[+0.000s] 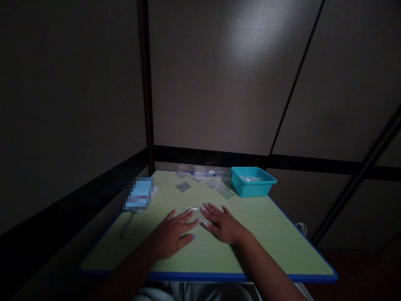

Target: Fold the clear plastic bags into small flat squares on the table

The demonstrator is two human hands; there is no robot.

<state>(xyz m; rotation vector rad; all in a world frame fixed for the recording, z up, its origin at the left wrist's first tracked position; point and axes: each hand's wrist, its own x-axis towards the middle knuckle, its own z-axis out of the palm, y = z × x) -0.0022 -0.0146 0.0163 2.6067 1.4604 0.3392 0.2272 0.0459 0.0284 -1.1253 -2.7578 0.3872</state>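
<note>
The left hand [172, 236] and right hand [224, 225] lie palm-down on the table [260, 246], fingers extended and spread, pinching nothing. A clear plastic bag [194, 207] lies flat under and just beyond the fingertips. Smoothing it looks like the step in hand; the next move seems to call for light, even pressure so the film doesn't slide. Beyond the fingers lie more clear bags [224, 191]; ahead and right stands a teal plastic basin [253, 190].
</note>
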